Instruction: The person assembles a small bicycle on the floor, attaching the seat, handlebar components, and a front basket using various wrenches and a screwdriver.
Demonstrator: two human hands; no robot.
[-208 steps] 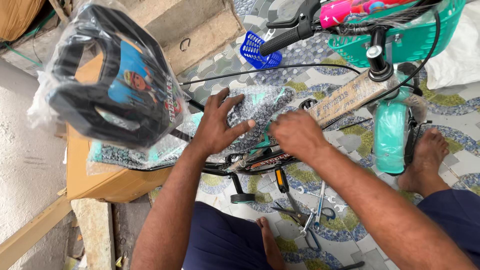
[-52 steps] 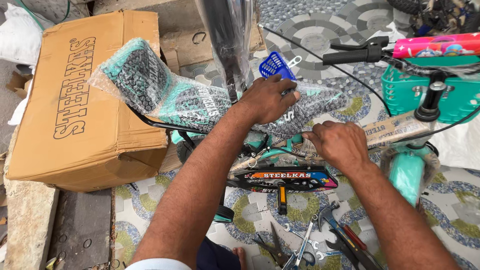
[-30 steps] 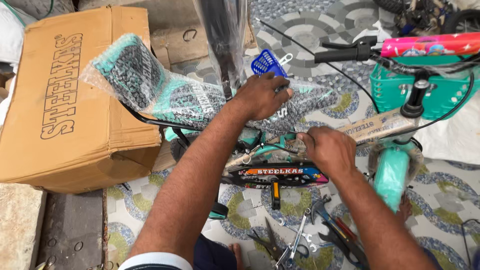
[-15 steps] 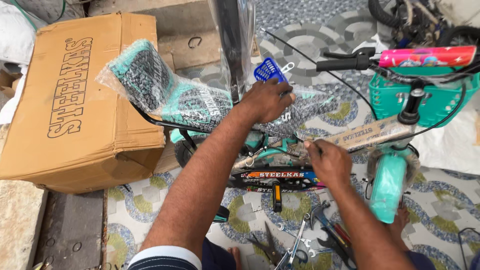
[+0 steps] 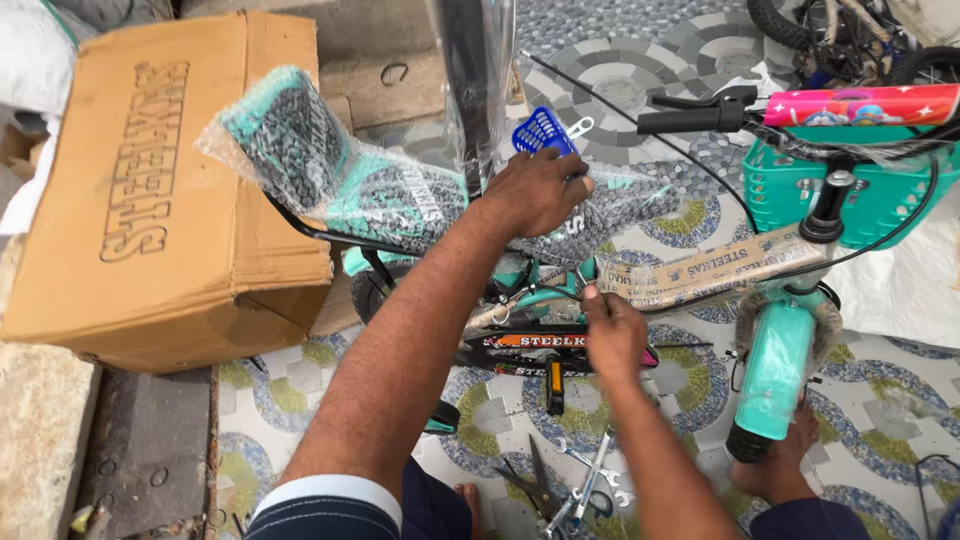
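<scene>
A small teal bicycle lies partly wrapped in front of me. My left hand presses down on the plastic-wrapped teal and black seat. Just below the seat, my right hand pinches a small part at the frame, beside the cardboard-wrapped top tube. Whether it holds a tool is hidden by my fingers. A black chain guard with an orange stripe sits under my right hand. The teal fork points down toward my bare foot.
A large brown cardboard box stands at the left. Scissors and spanners lie on the patterned tile floor near my knees. A teal basket, black handlebar grip and pink pad are at the right. Another bicycle's wheel shows at top right.
My right hand has slid left and down along the frame to a spot under the seat. My left hand stays pressed on the seat. The view has shifted slightly.
</scene>
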